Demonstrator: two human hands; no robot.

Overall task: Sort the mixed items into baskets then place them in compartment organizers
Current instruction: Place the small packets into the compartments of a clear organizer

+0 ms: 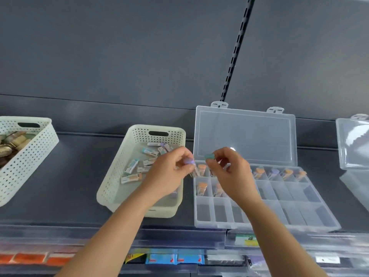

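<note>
Two hands are raised close together, over the edge where basket meets organizer. The left hand [169,172] has its fingers curled, pinching a purple-capped item [189,161] at the fingertips. The right hand [227,172] is also curled, pinching a teal-capped item [209,156] between thumb and forefinger. The two items are near each other; contact between them cannot be told.

Under and left of the left hand is a cream perforated basket [111,176]. It holds loose sleeved pieces [148,151] with teal, purple and orange ends, lying scattered.

Under and right of the right hand is a clear compartment organizer [201,220], its lid [243,136] propped open behind both hands. Orange-capped pieces [201,167] stand in back-row cells just below the fingertips. More stand further right of the right hand, and two sit in the middle row by the right wrist.

Far left of the left hand is a second perforated basket [30,156] with blurred brown contents. Far right of the right hand is another clear organizer [353,146], lid up and cut by the frame. All of these sit on a dark shelf [75,176]. Below the forearms are blurred packaged goods [169,258]. High above the right hand is a slotted rail [237,47].
</note>
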